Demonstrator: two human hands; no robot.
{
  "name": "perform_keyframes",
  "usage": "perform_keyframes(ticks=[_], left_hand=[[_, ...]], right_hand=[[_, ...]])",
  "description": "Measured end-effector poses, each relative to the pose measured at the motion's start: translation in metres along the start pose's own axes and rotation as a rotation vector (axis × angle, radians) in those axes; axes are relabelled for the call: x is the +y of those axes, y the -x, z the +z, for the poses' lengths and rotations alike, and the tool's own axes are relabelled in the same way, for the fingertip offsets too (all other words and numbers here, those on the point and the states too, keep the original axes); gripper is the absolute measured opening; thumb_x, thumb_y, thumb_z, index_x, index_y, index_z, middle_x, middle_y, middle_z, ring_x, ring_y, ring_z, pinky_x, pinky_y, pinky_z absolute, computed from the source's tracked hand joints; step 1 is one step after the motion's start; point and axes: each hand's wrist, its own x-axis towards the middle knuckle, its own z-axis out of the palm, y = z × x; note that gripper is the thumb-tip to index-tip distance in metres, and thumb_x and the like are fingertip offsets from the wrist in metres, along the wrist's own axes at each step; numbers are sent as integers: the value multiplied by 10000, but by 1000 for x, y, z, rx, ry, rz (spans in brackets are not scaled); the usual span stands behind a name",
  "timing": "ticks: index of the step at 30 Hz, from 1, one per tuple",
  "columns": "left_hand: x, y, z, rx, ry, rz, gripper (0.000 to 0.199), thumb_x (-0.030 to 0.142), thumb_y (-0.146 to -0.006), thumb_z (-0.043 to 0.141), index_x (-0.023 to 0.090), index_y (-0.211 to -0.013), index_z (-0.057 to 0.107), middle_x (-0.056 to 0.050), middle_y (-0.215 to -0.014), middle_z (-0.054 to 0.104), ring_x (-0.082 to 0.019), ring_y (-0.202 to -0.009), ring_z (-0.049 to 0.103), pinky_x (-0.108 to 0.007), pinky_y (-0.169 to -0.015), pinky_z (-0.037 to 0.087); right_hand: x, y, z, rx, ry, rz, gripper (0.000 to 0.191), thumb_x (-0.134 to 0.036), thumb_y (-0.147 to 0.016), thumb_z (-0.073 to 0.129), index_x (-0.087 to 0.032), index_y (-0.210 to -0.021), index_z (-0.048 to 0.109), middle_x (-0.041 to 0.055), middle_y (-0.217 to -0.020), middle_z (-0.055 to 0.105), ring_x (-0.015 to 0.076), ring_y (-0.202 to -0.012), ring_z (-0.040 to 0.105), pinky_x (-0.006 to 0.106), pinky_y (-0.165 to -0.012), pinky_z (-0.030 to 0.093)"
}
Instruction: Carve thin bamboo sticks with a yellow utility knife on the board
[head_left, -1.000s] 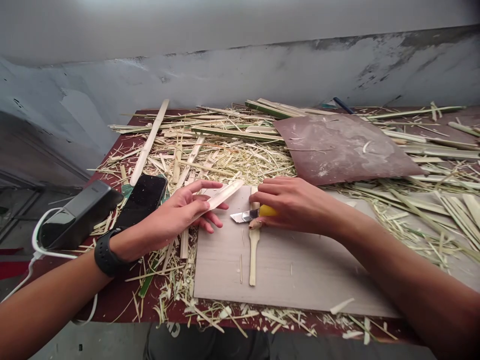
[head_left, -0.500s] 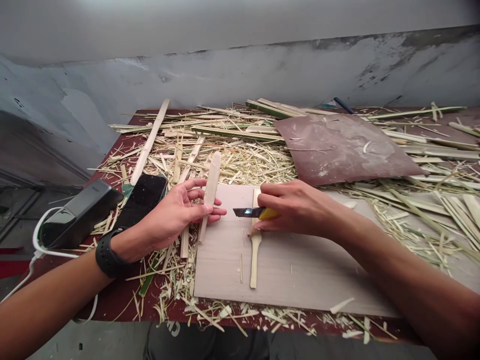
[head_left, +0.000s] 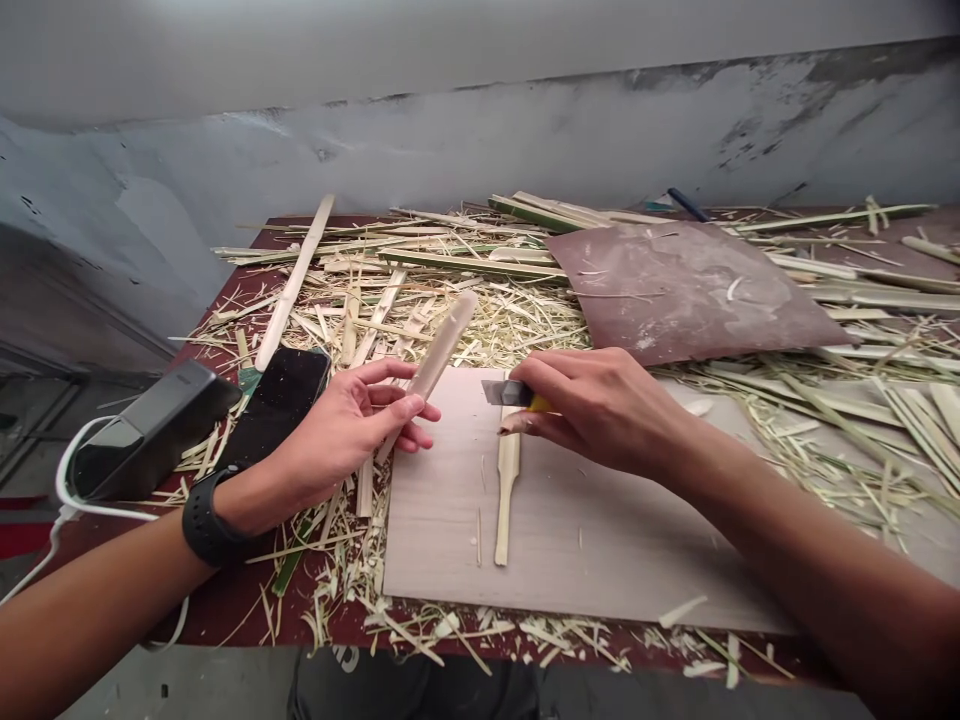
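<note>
A flat bamboo strip [head_left: 444,345] with a rounded end is pinched between the thumb and fingers of my left hand [head_left: 367,410]; it leans up and to the right. My right hand [head_left: 600,405] is wrapped round a yellow utility knife [head_left: 538,402], its blade [head_left: 501,392] pointing left, apart from the strip. Below the right hand, a carved bamboo piece [head_left: 506,490] with a wide upper part and narrow handle lies on the wooden board [head_left: 442,560]. The right hand covers part of its upper end.
Bamboo shavings [head_left: 480,330] and split strips [head_left: 525,262] cover much of the table. A brown sheet [head_left: 690,290] lies on them at the back right. On the left are a phone [head_left: 277,405], a black box-shaped device [head_left: 154,430] and a white cable [head_left: 64,475].
The strip in my left hand has tilted over to the right. My right hand has moved slightly up and right with the knife. The carved piece stays on the board.
</note>
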Motion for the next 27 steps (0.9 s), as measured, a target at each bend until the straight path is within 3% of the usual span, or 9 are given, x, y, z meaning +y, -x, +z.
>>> perform_keyframes(ticks=[4, 9, 12, 15, 21, 24, 27], left_hand=[[1, 0, 4, -25, -35, 0, 250, 83, -905, 680, 118, -1150, 641, -43, -884, 759, -28, -587, 593, -123, -579, 501], [1, 2, 6, -80, -35, -7, 369, 92, -906, 666, 120, -1268, 602, -105, -1048, 759, -101, -694, 717, -165, -580, 543], [0, 4, 6, -145, -67, -19, 253, 154, -924, 687, 126, -1174, 655, -121, -1111, 755, -142, -769, 765, -214, -689, 613], [1, 7, 6, -184, -93, -63, 195, 202, -920, 722, 127, -1094, 679, -121, -1032, 777, -192, -872, 781, -271, -808, 637], [3, 11, 9, -147, -113, -101, 462, 208, -911, 742, 129, -1337, 579, -104, -914, 784, -234, -935, 780, -322, -822, 639], [2, 13, 10, -189, -119, -83, 618, 134, -912, 713, 132, -1471, 449, -78, -900, 764, -254, -1027, 763, -325, -837, 626], [0, 13, 10, -244, -111, -103, 627, 95, -914, 688, 131, -1481, 422, -96, -940, 764, -246, -1032, 761, -288, -800, 613]], right_hand=[[-4, 1, 3, -53, 34, 41, 436, -531, -1073, 327, -193, -844, 480, -18, -663, 516, 109, -516, 427, 256, -489, 248], [-5, 2, 4, -87, 45, 79, 447, -528, -1076, 301, -196, -834, 477, -12, -647, 518, 113, -517, 419, 256, -491, 231], [-6, 2, 5, -134, 50, 101, 458, -523, -1078, 272, -194, -845, 489, 7, -673, 541, 123, -533, 430, 263, -494, 218], [-6, 1, 6, -154, 55, 111, 478, -532, -1077, 251, -185, -866, 504, 27, -715, 569, 129, -544, 434, 268, -487, 208], [-7, 1, 7, -158, 64, 127, 484, -545, -1075, 253, -181, -893, 515, 33, -755, 581, 128, -568, 449, 269, -486, 209], [-7, 2, 8, -193, 56, 134, 494, -556, -1073, 242, -186, -892, 514, 28, -751, 578, 125, -551, 431, 280, -491, 205], [-9, 2, 9, -224, 46, 127, 496, -554, -1076, 235, -188, -900, 519, 30, -757, 584, 126, -547, 422, 292, -508, 206]])
